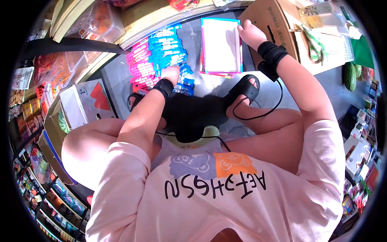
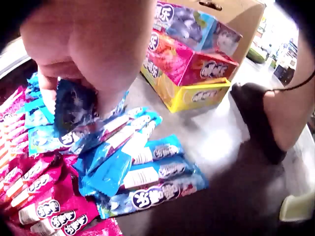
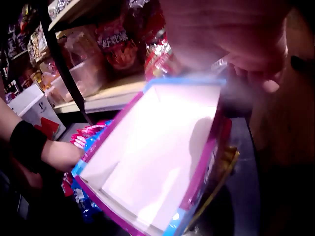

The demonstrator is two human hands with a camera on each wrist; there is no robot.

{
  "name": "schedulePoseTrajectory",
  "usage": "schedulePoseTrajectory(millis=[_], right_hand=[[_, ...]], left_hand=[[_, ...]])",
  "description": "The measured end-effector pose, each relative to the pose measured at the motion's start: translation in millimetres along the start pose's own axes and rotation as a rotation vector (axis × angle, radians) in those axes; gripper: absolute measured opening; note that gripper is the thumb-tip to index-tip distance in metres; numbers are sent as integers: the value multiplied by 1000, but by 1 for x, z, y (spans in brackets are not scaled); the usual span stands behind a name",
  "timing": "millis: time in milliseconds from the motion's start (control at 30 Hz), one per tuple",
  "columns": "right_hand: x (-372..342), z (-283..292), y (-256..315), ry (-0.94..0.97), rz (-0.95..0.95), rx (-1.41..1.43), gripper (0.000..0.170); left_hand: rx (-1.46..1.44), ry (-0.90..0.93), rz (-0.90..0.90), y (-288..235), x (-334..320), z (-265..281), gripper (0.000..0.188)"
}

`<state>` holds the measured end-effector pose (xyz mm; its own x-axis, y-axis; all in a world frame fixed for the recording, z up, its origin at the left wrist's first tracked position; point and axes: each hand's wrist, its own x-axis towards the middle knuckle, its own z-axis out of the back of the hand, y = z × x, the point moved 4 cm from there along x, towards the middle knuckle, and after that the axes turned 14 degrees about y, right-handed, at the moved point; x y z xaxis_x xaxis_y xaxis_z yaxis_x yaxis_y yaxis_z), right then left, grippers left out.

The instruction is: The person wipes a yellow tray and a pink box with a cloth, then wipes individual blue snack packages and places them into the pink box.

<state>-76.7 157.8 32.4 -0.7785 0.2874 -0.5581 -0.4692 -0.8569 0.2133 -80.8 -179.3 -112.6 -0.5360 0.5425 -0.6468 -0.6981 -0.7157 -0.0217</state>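
Note:
My left hand [image 1: 171, 74] is low over rows of blue snack packets [image 1: 164, 46]. In the left wrist view its fingers pinch a dark blue packet [image 2: 74, 105] above the others. Pink packets [image 1: 139, 64] lie in overlapping rows to the left of the blue ones. A topless blue-and-purple carton [image 1: 219, 44] shows its white inside. It tops a stack with a red carton [image 2: 189, 59] and a yellow carton [image 2: 192, 96] below. My right hand [image 1: 253, 35] is at the stack's upper right edge, fingers loosely curled with nothing visible in them.
A large brown cardboard box [image 1: 268, 24] stands right of the stack. Wooden shelves [image 1: 153, 18] with bagged goods run along the far side. My sandalled feet [image 1: 246, 90] flank a dark shadow on the grey tiles. A white box [image 1: 78, 105] is on the left.

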Motion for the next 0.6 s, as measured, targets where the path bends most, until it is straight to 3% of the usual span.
schedulePoseTrajectory(millis=[33,133,200,267,300,333,367,400,467,600], right_hand=[[-8,15,7,-3,14,-13,42],[-34,69,33,-46,343,-263,34],[-65,115,38,-6,486,-206,28],[-91,153,16,-95,399,-264,32],[-91,164,-10,-145,293,-367,34],[-114,179,-21,-156,174,-393,37],[-118,186,-46,-262,140,-412,43],[-117,184,-74,-370,109,-426,50],[-120,176,-111,-369,-69,-457,67],[-117,150,-160,-309,-228,-67,63]], left_hand=[[-61,64,-3,3,-1,4,22],[-34,258,-52,14,-8,45,28],[-41,111,-152,21,-34,124,25],[-91,-44,-393,36,-49,188,23],[-167,-308,-497,39,-72,224,23],[-627,12,-334,24,-117,271,25],[-565,-189,-529,24,-131,294,27],[-648,-172,-543,15,-166,326,30],[-969,-111,-683,2,-224,362,37],[-1403,-145,-868,-11,-256,366,43]])
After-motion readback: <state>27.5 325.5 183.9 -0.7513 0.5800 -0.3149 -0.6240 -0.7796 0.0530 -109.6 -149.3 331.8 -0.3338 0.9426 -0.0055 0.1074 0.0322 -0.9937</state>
